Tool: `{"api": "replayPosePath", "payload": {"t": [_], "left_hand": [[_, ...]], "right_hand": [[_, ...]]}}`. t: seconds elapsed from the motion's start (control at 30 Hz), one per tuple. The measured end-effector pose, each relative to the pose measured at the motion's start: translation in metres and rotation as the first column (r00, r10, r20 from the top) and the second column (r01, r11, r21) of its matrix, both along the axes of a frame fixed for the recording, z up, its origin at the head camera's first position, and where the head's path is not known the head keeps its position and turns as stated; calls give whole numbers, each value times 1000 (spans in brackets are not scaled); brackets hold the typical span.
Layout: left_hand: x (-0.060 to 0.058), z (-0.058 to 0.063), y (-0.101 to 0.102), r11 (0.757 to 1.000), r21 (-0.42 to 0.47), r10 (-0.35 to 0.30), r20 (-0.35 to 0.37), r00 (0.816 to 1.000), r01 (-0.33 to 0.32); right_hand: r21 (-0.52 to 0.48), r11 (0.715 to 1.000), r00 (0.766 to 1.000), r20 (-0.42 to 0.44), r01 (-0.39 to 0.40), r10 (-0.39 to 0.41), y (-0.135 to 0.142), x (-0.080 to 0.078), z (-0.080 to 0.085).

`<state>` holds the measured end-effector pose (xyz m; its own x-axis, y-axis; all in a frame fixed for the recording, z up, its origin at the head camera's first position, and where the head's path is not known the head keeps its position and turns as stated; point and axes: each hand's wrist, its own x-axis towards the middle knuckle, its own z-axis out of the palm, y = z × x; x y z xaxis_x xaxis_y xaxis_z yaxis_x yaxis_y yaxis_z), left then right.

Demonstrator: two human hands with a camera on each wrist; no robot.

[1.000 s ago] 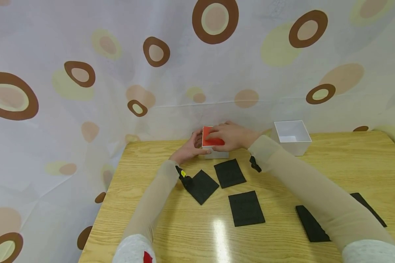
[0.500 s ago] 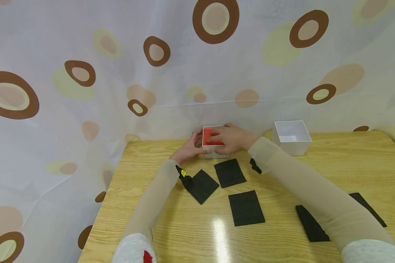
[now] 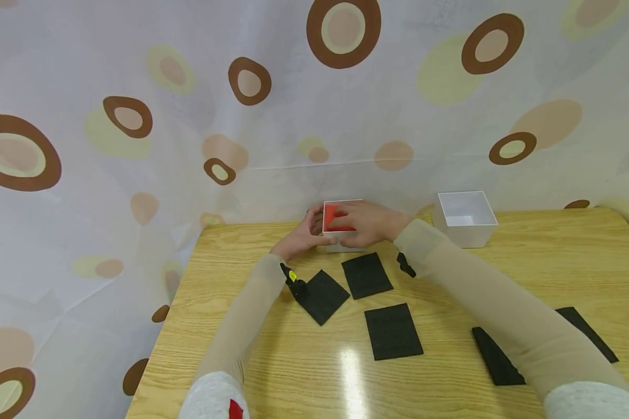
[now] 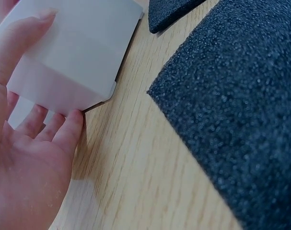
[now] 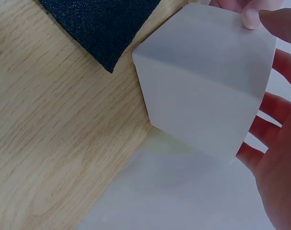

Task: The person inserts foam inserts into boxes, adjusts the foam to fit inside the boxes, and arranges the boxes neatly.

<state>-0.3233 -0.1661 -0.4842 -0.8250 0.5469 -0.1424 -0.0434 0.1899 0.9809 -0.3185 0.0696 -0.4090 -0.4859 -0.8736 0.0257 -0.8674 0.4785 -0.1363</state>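
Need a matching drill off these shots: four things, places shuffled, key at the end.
Things
1. left hand
2. right hand
3. red piece
4. right-side white box

Places, by the head view
A. within the rim of the held box
B. on the table, touched by neither hand
C. at the held box's left side
D. reaching over the held box's opening

Pairs: 1-C, 2-D, 3-A, 4-B

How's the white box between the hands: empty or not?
Not empty: the white box shows red material within its rim, partly hidden by the right hand.
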Motion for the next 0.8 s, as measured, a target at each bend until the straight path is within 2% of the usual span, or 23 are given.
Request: {"api": "replayPosePath", "payload": {"t": [0.23,0.43,0.8], "left_hand": [[0,0,0,1000,2,2,6,1000,-2],[1,0,0,1000,10,3,5,1000,-3],[2,1,0,1000,28,1,10,1000,-1]], "right_hand": [[16,1000,1000,-13,-14,14,-1,1,2],[65,998,1000,-2,6,-6,-3,1,0],[82,996,1000,9,24,-25,-5,1,-1]]}}
